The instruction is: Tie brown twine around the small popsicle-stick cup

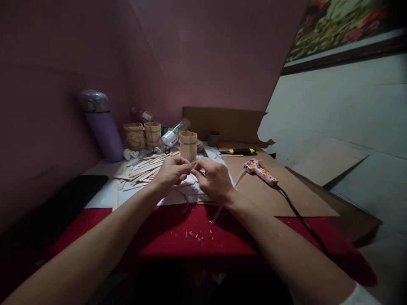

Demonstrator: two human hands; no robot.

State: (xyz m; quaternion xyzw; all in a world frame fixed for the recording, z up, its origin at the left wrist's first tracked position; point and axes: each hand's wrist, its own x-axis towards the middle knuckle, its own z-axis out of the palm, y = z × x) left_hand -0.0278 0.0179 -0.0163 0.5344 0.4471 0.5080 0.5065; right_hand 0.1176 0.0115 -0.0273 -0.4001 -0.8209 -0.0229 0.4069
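Note:
My left hand [173, 171] and my right hand [214, 178] meet in front of me, thumbs and index fingers pinched close together. Between them is what looks like a thin piece of twine [185, 198], mostly hidden by the fingers, with a strand curving down below the left hand. Just behind the fingertips stands a cup made of wooden craft sticks [188, 146], upright, with a cord around its upper part. Loose craft sticks [143, 171] lie in a pile beside my left hand.
Two decorated stick cups [134, 136], a plastic bottle [174, 133] and a purple flask [103, 131] stand or lie at the back left. On the right, a cutter knife [240, 151] and a corded, patterned glue gun [261, 171] rest on cardboard [299, 199]. Scraps litter the red cloth [152, 237].

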